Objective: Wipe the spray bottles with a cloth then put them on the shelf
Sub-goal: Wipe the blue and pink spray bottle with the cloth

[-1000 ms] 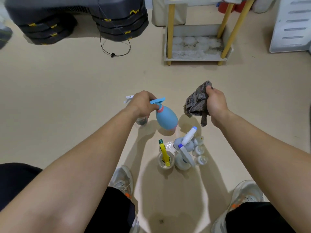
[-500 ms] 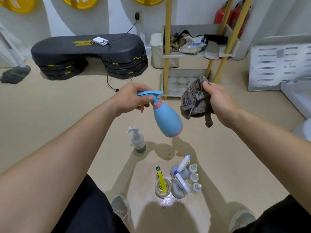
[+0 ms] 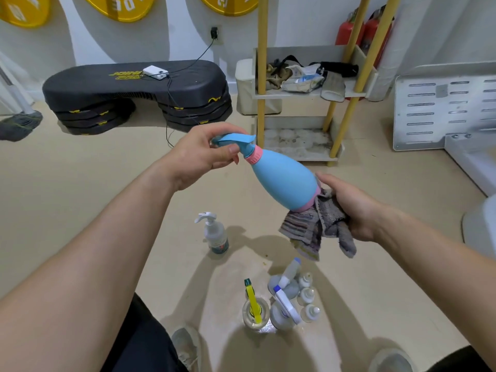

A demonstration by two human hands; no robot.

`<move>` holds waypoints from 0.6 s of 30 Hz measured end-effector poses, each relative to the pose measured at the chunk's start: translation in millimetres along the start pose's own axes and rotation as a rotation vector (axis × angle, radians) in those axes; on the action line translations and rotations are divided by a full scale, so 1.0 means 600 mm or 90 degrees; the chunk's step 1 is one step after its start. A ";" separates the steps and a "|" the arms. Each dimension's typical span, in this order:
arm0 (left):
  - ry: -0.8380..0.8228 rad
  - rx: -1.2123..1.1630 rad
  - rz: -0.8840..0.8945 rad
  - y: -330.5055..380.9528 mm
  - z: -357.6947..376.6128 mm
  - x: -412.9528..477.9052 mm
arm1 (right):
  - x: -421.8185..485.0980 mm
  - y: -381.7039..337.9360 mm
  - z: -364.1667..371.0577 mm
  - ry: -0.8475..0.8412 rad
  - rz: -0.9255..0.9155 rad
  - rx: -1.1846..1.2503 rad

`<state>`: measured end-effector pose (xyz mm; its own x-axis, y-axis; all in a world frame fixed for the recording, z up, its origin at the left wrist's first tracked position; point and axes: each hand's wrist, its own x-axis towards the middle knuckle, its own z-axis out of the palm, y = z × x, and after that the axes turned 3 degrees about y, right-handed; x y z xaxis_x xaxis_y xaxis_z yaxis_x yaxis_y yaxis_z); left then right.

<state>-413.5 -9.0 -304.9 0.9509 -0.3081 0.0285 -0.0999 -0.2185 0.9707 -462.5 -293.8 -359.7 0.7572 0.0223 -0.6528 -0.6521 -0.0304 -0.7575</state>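
View: head camera, looking forward and down over both forearms.
Left hand [image 3: 204,154]: centre of the frame, fingers and thumb curled round the trigger head of the blue spray bottle [image 3: 284,181], gripping it.
Blue spray bottle: held in the air at mid-frame and tilted, with the head up-left and the pink-banded base down-right. It is in front of the shelf and well clear of the floor [image 3: 80,183].
Right hand [image 3: 349,208]: right of centre, palm up, fingers closed round the cloth [image 3: 316,232], thumb lying by the bottle's lower side.
Cloth: a grey striped rag bunched against the bottle's base, its ends hanging below the hand.
Shelf [image 3: 295,95]: upper centre-right, with yellow posts. The middle tier holds rags and a packet; the bottom tier is stained.
White spray bottle [image 3: 214,232]: upright on the floor, lower centre, apart from the others.
Bottle cluster [image 3: 284,299]: bottom centre between the shoes, standing close together; one has a yellow trigger [image 3: 253,304].
Step platform [image 3: 134,87]: black, upper left, against the wall.
Fire extinguishers [image 3: 349,30]: red, behind the shelf, upper right.
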 end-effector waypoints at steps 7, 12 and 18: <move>0.123 -0.197 0.013 -0.012 0.037 0.016 | 0.003 0.020 0.026 -0.073 -0.033 0.099; 0.250 -0.358 -0.068 -0.020 0.079 0.042 | -0.006 0.031 0.076 -0.062 -0.146 0.123; 0.290 -0.271 -0.142 -0.029 0.108 0.047 | -0.015 0.044 0.130 0.084 -0.284 -0.022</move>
<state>-404.0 -73.8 -336.7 0.9736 0.1453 -0.1763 0.1489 0.1819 0.9720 -489.5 -216.7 -374.7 0.9630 -0.0870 -0.2549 -0.2618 -0.0803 -0.9618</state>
